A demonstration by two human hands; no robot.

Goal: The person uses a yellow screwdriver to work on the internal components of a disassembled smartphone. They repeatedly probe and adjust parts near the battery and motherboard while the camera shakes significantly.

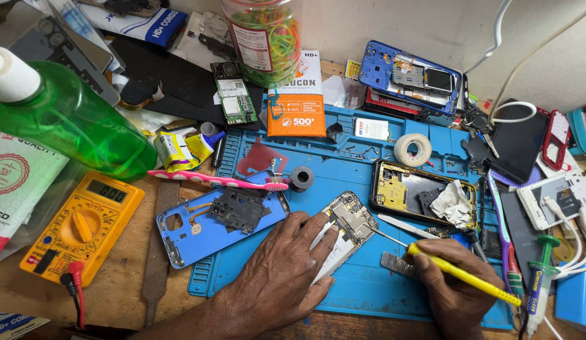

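My left hand (281,272) lies flat on an opened phone (348,221) with its back off, pinning it to the blue work mat (362,283). My right hand (453,282) grips a yellow-handled screwdriver (460,272), whose thin metal tip reaches the phone's upper right edge near the bare circuit board. A blue phone back cover (208,228) with a dark plate on it lies just left of my left hand. Metal tweezers (406,226) rest on the mat above my right hand.
A yellow multimeter (85,226) sits at the left by a green bottle (72,123). A second opened phone with a crumpled tissue (425,195), a tape roll (412,150), a pink toothbrush (217,180), a syringe (540,277) and several phone parts crowd the mat.
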